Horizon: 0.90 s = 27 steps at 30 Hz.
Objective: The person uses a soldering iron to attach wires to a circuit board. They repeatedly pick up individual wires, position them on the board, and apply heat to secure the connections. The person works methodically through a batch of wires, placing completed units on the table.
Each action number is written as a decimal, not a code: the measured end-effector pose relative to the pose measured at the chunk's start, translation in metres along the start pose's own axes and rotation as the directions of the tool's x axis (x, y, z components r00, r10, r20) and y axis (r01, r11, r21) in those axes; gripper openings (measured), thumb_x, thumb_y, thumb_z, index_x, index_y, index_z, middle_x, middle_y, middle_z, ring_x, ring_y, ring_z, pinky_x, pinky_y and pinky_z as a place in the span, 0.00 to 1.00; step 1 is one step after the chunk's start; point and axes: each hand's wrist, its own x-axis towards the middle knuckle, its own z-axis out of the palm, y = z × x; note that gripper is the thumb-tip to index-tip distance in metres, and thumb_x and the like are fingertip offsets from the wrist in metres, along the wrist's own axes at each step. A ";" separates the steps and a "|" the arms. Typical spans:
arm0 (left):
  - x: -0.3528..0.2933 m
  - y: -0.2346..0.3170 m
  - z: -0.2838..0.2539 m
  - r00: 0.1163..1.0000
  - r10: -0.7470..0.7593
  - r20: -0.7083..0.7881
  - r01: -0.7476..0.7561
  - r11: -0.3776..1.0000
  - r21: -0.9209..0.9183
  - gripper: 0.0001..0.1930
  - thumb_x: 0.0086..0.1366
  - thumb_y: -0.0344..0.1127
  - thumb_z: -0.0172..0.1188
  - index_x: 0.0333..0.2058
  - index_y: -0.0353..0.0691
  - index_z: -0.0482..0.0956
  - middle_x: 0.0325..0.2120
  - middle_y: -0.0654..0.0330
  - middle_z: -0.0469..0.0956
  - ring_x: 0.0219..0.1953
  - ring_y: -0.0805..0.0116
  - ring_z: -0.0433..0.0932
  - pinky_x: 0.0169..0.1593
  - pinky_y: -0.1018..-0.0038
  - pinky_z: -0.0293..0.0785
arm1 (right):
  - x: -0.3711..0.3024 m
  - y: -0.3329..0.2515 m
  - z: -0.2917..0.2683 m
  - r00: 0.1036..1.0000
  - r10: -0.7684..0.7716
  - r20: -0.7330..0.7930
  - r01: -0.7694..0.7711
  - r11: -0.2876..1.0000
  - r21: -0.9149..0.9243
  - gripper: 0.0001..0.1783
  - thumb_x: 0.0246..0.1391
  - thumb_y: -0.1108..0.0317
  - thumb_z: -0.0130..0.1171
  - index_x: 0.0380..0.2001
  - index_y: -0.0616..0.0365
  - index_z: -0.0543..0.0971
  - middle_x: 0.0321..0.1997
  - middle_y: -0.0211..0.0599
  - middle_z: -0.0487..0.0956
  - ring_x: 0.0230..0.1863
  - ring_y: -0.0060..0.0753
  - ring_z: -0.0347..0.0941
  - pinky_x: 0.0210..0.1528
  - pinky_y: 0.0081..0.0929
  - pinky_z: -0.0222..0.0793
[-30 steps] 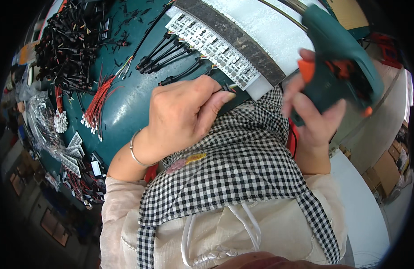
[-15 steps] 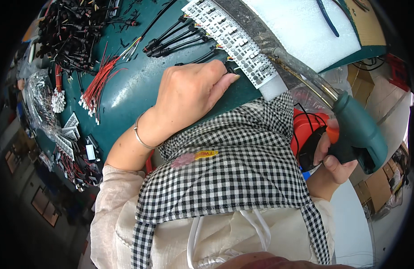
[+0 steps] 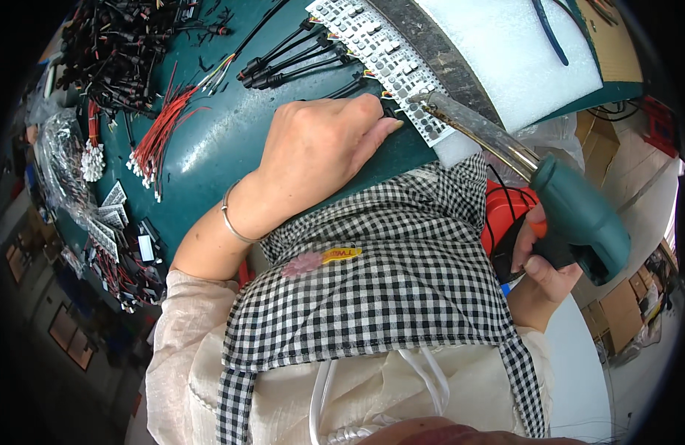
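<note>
My left hand (image 3: 320, 141) is closed at the lower edge of a strip of white circuit boards (image 3: 390, 63), pinching a black cable (image 3: 346, 90) that is mostly hidden under the fingers. Several other black cables (image 3: 287, 63) with coloured wire ends run to the strip's left edge. My right hand (image 3: 546, 259) is wrapped round the handle of a green soldering gun (image 3: 580, 215). Its metal tip reaches over the lower end of the boards, right of my left fingertips; whether it touches is hard to tell.
A dark flat bar (image 3: 439, 59) lies along the boards, beside a white foam sheet (image 3: 513, 59). Black connectors (image 3: 120, 59) are heaped at the far left, near red wires (image 3: 164, 133) with white ends. Small boards (image 3: 109, 222) and a plastic bag (image 3: 64, 163) sit at the left edge.
The soldering gun has moved left, bringing its tip from the dark bar to over the circuit boards. My left hand has barely moved and stays closed.
</note>
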 end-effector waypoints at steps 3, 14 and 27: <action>0.000 0.000 0.000 1.000 0.004 -0.001 -0.004 1.000 -0.003 0.10 0.56 0.34 0.68 0.23 0.39 0.75 0.11 0.59 0.69 0.13 0.64 0.70 0.18 0.70 0.65 | 0.002 0.004 -0.004 0.999 0.022 0.045 -0.022 1.000 0.007 0.37 0.35 0.66 0.73 0.46 0.77 0.68 0.34 0.48 0.73 0.14 0.26 0.67 0.12 0.19 0.63; 0.000 -0.001 0.000 1.000 -0.002 -0.002 0.002 1.000 -0.001 0.11 0.55 0.35 0.68 0.23 0.39 0.75 0.12 0.59 0.70 0.13 0.63 0.71 0.18 0.70 0.65 | 0.005 -0.004 0.003 0.994 0.103 0.049 -0.101 0.994 -0.039 0.34 0.36 0.69 0.73 0.45 0.75 0.68 0.37 0.47 0.72 0.16 0.28 0.69 0.13 0.19 0.63; 0.000 0.000 0.000 1.000 0.005 -0.004 -0.005 1.000 0.002 0.10 0.56 0.35 0.68 0.24 0.40 0.75 0.12 0.58 0.70 0.14 0.62 0.71 0.18 0.69 0.66 | 0.020 -0.012 -0.002 0.997 0.005 0.075 -0.010 0.998 0.063 0.39 0.39 0.67 0.69 0.49 0.82 0.63 0.21 0.42 0.70 0.10 0.24 0.63 0.10 0.19 0.59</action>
